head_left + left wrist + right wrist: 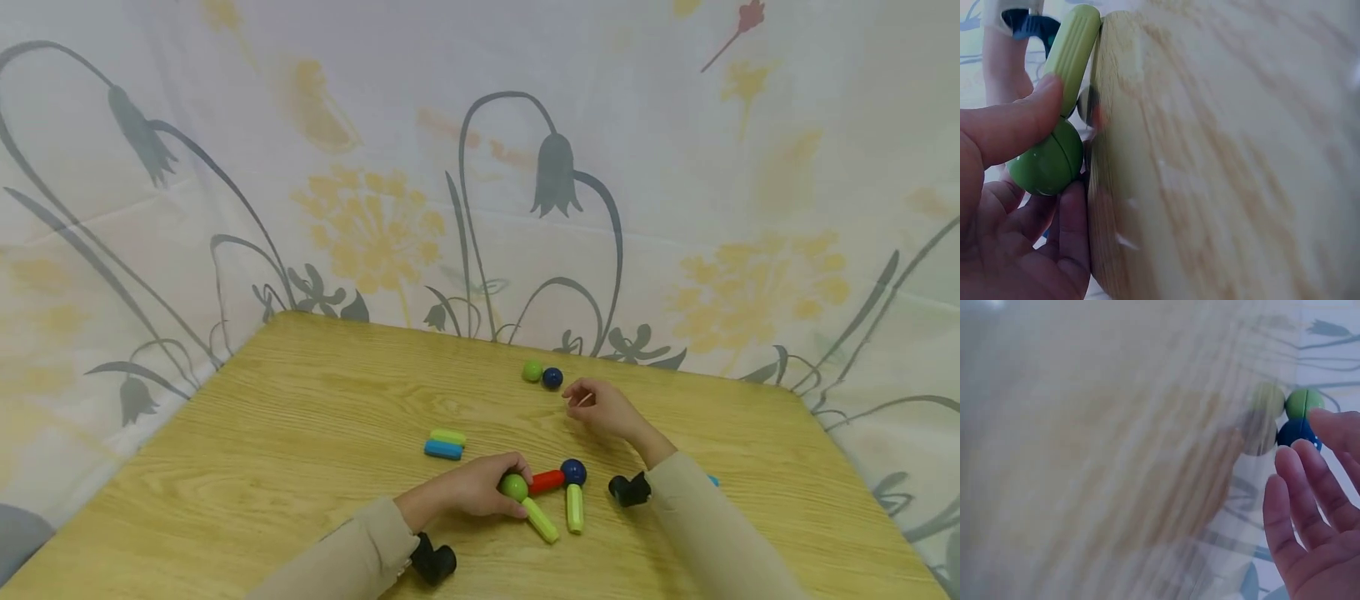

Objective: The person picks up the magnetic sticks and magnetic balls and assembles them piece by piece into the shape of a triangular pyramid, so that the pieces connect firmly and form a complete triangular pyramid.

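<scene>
My left hand (476,487) grips a green ball (513,487), thumb on one side and fingers curled round the other. From that ball a yellow-green rod (541,521) points toward the front. A red rod (547,481) runs from beside the ball to a dark blue ball (573,472), which has a second yellow-green rod (574,509) at it. Farther back, my right hand (606,408) reaches toward another dark blue ball (552,378) and a green ball (532,371) that sit side by side. Its fingers are loosely bent, holding nothing; in the right wrist view the blue ball (1297,434) lies just beyond the fingertips.
Left of centre, a yellow-green rod (447,437) and a blue rod (443,450) lie together on the wooden table (315,400). A bit of a light blue piece (713,481) shows past the right sleeve. Behind the table hangs a flower-patterned cloth (420,167).
</scene>
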### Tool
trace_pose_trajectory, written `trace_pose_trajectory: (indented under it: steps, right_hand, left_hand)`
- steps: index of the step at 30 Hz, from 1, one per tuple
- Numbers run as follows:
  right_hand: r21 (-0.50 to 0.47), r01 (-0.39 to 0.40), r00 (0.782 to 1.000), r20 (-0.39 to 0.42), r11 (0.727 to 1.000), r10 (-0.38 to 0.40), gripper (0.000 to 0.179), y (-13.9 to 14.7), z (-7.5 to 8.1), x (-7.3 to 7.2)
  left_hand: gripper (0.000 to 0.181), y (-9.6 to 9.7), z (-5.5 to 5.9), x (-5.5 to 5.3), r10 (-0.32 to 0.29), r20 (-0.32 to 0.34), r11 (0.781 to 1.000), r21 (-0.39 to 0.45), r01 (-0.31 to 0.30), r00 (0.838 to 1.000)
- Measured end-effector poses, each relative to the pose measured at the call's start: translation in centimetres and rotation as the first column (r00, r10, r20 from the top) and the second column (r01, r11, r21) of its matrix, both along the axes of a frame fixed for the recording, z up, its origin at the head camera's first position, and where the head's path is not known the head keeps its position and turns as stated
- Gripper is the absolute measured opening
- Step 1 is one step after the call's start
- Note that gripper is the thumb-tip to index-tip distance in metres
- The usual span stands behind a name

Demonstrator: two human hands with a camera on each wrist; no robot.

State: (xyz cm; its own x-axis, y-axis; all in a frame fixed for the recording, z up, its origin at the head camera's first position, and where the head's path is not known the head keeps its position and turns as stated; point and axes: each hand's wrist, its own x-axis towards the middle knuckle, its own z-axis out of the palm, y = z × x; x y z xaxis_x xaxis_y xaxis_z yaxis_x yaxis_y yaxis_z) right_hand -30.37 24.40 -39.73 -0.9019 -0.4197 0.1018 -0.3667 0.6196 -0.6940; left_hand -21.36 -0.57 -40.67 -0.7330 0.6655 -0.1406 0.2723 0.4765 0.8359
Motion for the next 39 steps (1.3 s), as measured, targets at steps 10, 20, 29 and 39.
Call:
trace_pose_trajectory:
  steps: [10, 20, 29, 39]
  right_hand:
    - [-0.018, 0.103, 0.995, 0.008, 0.995, -0.103, 0.034, -0.5, -0.4, -2.4]
    - [-0.010, 0.051, 0.996, 0.071, 0.999, -0.051, 0.042, -1.5, 0.0, -2.4]
    - [0.064, 0.058, 0.998, 0.028, 0.996, -0.060, 0.036, -0.6, -0.3, -1.5]
    - [0.028, 0.118, 0.992, 0.038, 0.993, -0.119, 0.033, 1.3, 0.5, 1.7]
  left_hand:
    - [0.025, 0.0, -0.1, 0.1, -0.005, -0.002, 1.000, 0.006, 0.005, 1.000]
    - [0.025, -0.3, -0.1, 0.3, -0.003, -0.005, 1.000, 0.005, 0.003, 1.000]
    - [0.025, -0.1, -0.1, 0.2, -0.009, -0.007, 1.000, 0.018, 0.009, 1.000]
    - [0.025, 0.1, -0.2, 0.2, -0.004, -0.005, 1.000, 0.024, 0.004, 1.000]
